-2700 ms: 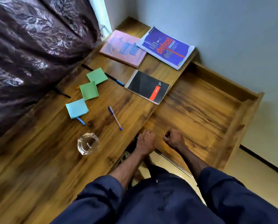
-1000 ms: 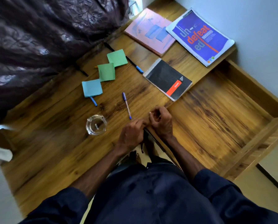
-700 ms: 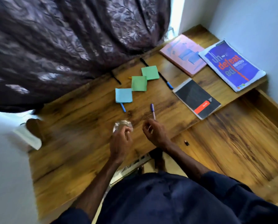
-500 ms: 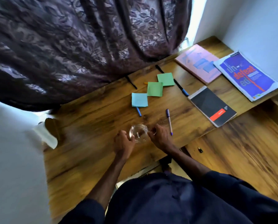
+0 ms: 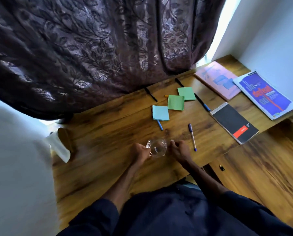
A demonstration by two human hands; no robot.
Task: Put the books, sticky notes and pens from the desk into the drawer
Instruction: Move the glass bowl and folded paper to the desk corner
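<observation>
My left hand [image 5: 141,153] and my right hand [image 5: 179,151] hold a glass ashtray [image 5: 156,148] from either side, near the desk's front edge. Just right of my right hand lies a purple-capped pen [image 5: 192,137]. Further back are a light-blue sticky pad [image 5: 160,112] over a blue pen [image 5: 160,125], and two green sticky pads [image 5: 176,102] [image 5: 186,93]. A black spiral notebook [image 5: 234,122], a pink book [image 5: 217,80] and a blue book [image 5: 264,96] lie at the right. The open drawer [image 5: 270,167] is lower right.
A dark patterned curtain [image 5: 91,48] hangs over the desk's [image 5: 108,150] back edge. Black pens [image 5: 150,94] [image 5: 201,102] lie near it. A white object [image 5: 59,149] sits at the desk's left end. A small dark item [image 5: 221,167] lies in the drawer.
Both hands left the drawer's front edge and moved left onto the desk to the glass ashtray. The view swung left with them, so the drawer now sits at the right edge.
</observation>
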